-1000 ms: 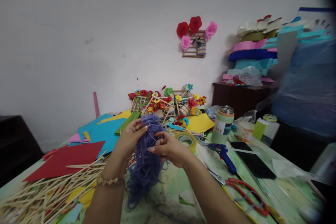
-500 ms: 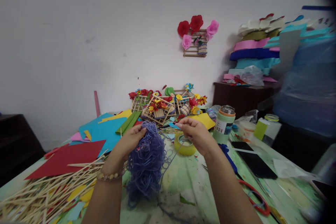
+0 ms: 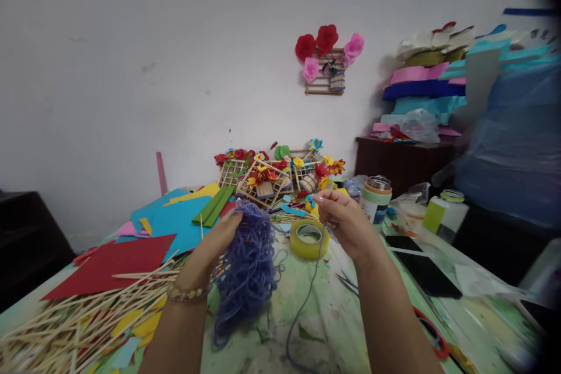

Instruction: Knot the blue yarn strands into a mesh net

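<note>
A loose, tangled bundle of purple-blue yarn (image 3: 248, 277) hangs from my left hand (image 3: 221, 239), whose fingers are closed on its top. Across from it, my right hand (image 3: 344, 219) pinches a single yarn strand (image 3: 308, 295) between thumb and fingertips. That strand drops from the right hand and curves down toward the front of the table. Between my hands lies a roll of clear yellowish tape (image 3: 309, 239). Partly behind my right forearm, scissors (image 3: 347, 281) show only their metal blades.
Thin wooden sticks (image 3: 87, 321) and red paper (image 3: 114, 266) cover the left. Stick frames with paper flowers (image 3: 265, 181) stand against the wall. On the right are a green jar (image 3: 376, 198), a black phone (image 3: 427, 273) and red-handled scissors (image 3: 438, 342).
My right hand has moved right and slightly up with its strand, away from the bundle. My left hand stays nearly in place, holding the yarn.
</note>
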Demonstrator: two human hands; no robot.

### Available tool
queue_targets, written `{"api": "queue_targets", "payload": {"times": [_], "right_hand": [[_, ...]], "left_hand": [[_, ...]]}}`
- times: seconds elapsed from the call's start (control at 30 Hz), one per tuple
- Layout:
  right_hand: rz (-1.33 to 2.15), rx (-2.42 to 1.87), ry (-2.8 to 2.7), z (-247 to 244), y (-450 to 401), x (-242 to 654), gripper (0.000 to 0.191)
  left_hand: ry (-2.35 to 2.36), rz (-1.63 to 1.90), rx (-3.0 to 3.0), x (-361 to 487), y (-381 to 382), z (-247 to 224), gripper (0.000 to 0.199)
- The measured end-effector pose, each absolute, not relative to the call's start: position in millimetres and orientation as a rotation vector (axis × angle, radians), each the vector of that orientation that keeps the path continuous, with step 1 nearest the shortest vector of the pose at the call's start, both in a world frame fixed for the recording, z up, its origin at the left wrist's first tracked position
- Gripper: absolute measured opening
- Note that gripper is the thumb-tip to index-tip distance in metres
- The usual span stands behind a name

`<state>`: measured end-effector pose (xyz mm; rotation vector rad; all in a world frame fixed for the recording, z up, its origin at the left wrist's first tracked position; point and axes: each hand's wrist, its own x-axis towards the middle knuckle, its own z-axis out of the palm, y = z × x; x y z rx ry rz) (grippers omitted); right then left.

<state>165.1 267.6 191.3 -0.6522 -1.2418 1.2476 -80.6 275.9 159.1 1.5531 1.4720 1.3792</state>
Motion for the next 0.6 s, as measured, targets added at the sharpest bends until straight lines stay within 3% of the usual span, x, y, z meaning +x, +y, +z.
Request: {"api": "queue_targets", "payload": {"times": [0.2, 0.37, 0.47, 0.6], "right_hand": [[1.336, -0.691, -1.502, 193, 255, 156, 0.033], [1.372, -0.718, -1.469, 185, 259, 129, 0.042], [1.415, -0.599, -1.463, 180, 265, 119, 0.033], [1.398, -0.589, -1.36, 179, 270, 125, 0.021]], "left_hand": [[1.663, 1.55, 2.241, -71, 268, 165, 0.057], [1.786, 1.272, 2.874, -41, 239, 174, 0.072], [1.733, 1.235, 2.96, -24, 229, 176, 0.077], [1.864, 1.338, 2.827, -25, 233, 175, 0.069]]}}
